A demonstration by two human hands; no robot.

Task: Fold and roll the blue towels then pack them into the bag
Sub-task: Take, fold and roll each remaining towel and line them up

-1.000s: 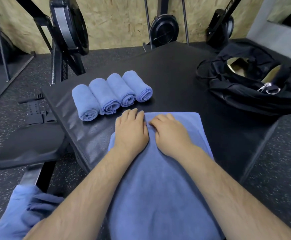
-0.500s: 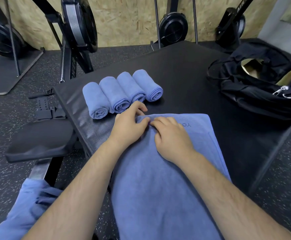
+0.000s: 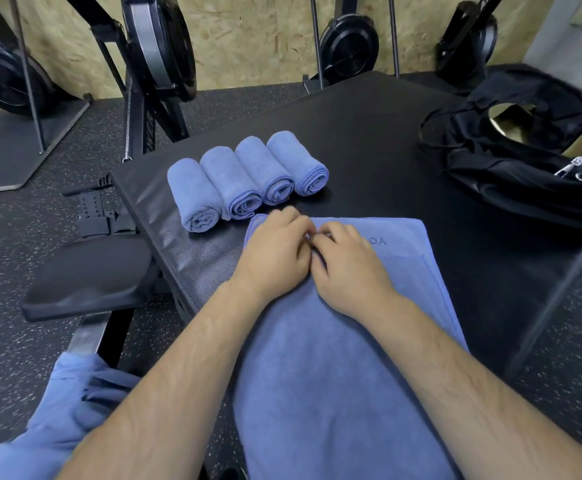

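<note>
Both hands work at the far end of the flat blue towel (image 3: pixel 334 375): the left hand (image 3: pixel 275 251) and the right hand (image 3: pixel 348 268) sit knuckles up, touching each other, with their fingers curled and pinching the cloth just short of its far edge. Under them, the black padded platform (image 3: pixel 369 133) carries that towel, which runs lengthwise toward the person and hangs over the near edge. A black bag (image 3: pixel 511 174) lies open at the platform's far right corner, well apart from the towel. Off the platform at lower left sits a loose heap of blue towels (image 3: pixel 64 403). Four rolled towels (image 3: pixel 248 174) lie side by side, touching, just beyond the left hand. A metal clip (image 3: pixel 580 169) shows on the bag.
</note>
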